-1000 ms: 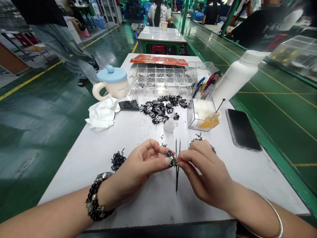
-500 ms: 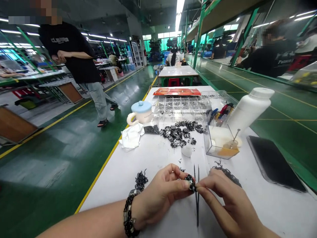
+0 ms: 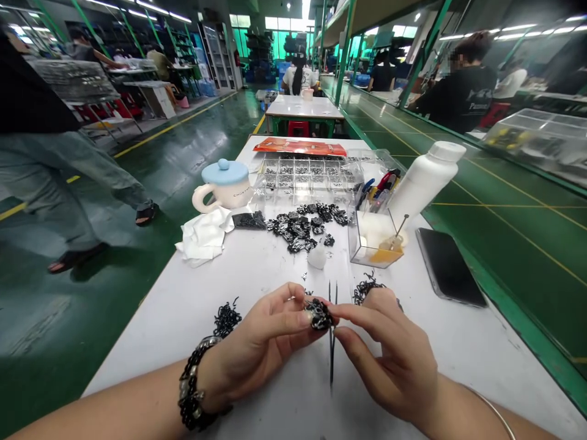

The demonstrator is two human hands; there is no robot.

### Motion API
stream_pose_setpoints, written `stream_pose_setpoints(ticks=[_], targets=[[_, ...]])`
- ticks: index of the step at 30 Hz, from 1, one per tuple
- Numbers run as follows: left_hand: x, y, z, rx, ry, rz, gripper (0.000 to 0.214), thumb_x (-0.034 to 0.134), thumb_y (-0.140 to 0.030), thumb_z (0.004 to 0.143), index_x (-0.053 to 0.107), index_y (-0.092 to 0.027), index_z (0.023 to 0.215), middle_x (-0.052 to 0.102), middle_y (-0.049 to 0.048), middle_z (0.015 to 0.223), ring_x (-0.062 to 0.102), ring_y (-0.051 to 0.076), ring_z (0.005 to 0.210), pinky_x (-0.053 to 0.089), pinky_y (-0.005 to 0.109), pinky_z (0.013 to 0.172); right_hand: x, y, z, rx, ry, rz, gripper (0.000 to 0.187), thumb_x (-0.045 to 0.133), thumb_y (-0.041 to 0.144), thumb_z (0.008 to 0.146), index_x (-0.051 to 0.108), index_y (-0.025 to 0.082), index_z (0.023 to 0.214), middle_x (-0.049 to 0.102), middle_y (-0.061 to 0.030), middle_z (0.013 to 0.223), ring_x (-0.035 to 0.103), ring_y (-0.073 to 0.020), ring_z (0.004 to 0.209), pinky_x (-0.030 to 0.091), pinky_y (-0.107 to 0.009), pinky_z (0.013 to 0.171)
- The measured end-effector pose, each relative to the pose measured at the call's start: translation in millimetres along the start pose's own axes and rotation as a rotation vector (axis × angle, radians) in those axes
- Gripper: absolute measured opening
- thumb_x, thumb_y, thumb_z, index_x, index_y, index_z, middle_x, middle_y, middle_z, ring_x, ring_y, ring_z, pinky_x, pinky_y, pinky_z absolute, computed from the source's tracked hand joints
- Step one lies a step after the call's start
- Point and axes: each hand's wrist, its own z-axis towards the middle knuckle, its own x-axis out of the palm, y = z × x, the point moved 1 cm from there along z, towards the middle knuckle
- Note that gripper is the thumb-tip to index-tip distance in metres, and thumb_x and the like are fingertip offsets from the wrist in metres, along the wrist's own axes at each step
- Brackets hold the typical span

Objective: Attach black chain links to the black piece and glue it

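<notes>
My left hand [image 3: 266, 342] pinches a small black part [image 3: 318, 315] between thumb and fingers above the white table [image 3: 257, 269]. My right hand [image 3: 389, 354] meets it from the right, its fingertips closed on the same part. Black tweezers [image 3: 331, 351] lie on the table just below the two hands. A small heap of thin black pieces [image 3: 227, 318] lies left of my left hand, and another heap [image 3: 364, 288] shows behind my right hand.
A pile of black parts [image 3: 302, 226], a compartment box [image 3: 307, 174], a lidded mug [image 3: 224, 183], a white cloth [image 3: 204, 235], a clear tool box [image 3: 376, 235], a white bottle [image 3: 424, 180] and a phone [image 3: 449, 266] stand farther back. A person's legs [image 3: 68, 177] pass at left.
My hands stay together on the small black part. The view has swung between frames, and the person on the left has walked closer along the aisle.
</notes>
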Motion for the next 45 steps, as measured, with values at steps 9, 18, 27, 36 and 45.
stream_pose_setpoints(ticks=[9, 18, 27, 36, 45], targets=[[-4.3, 1.4, 2.2, -0.001, 0.025, -0.009, 0.022, 0.065, -0.009, 0.079, 0.048, -0.015, 0.092, 0.065, 0.0078, 0.099, 0.062, 0.013, 0.092, 0.047, 0.024, 0.086, -2.3, -3.3, -3.6, -0.021, 0.018, 0.014, 0.02, 0.055, 0.007, 0.081, 0.06, 0.012, 0.1, 0.049, -0.0013, 0.069, 0.044, -0.0127, 0.061, 0.035, -0.03, 0.056], [-4.0, 2.3, 2.1, -0.016, 0.026, 0.028, 0.021, 0.065, -0.011, 0.08, 0.048, -0.015, 0.091, 0.065, 0.008, 0.097, 0.061, 0.013, 0.091, 0.047, 0.024, 0.085, -0.6, -4.3, -3.7, -0.023, 0.034, 0.036, 0.018, 0.056, 0.004, 0.082, 0.064, 0.011, 0.097, 0.047, -0.0005, 0.068, 0.044, -0.0106, 0.061, 0.037, -0.03, 0.058], [-4.2, 3.1, 3.2, -0.026, 0.016, 0.031, 0.023, 0.068, -0.014, 0.078, 0.049, -0.015, 0.09, 0.066, 0.0068, 0.092, 0.062, 0.013, 0.087, 0.048, 0.023, 0.082, -0.1, -7.1, -3.7, -0.021, 0.026, 0.061, 0.016, 0.058, 0.003, 0.081, 0.066, 0.01, 0.094, 0.047, -0.001, 0.067, 0.044, -0.0105, 0.061, 0.036, -0.03, 0.059], [-1.6, 2.2, 0.6, -0.021, 0.005, 0.033, 0.023, 0.068, -0.012, 0.078, 0.048, -0.015, 0.089, 0.066, 0.0067, 0.092, 0.062, 0.013, 0.086, 0.048, 0.023, 0.081, -1.2, -7.7, -3.4, -0.046, 0.04, 0.062, 0.015, 0.057, 0.002, 0.081, 0.065, 0.008, 0.092, 0.052, -0.0026, 0.067, 0.046, -0.0113, 0.063, 0.038, -0.031, 0.06], [-2.1, 2.6, 3.2, -0.025, 0.002, 0.035, 0.021, 0.065, -0.011, 0.079, 0.048, -0.015, 0.09, 0.066, 0.0082, 0.094, 0.061, 0.013, 0.089, 0.047, 0.025, 0.085, -1.0, -7.1, -2.4, -0.036, 0.028, 0.1, 0.016, 0.057, 0.003, 0.081, 0.066, 0.011, 0.092, 0.05, -0.001, 0.064, 0.046, -0.0109, 0.061, 0.04, -0.029, 0.057]])
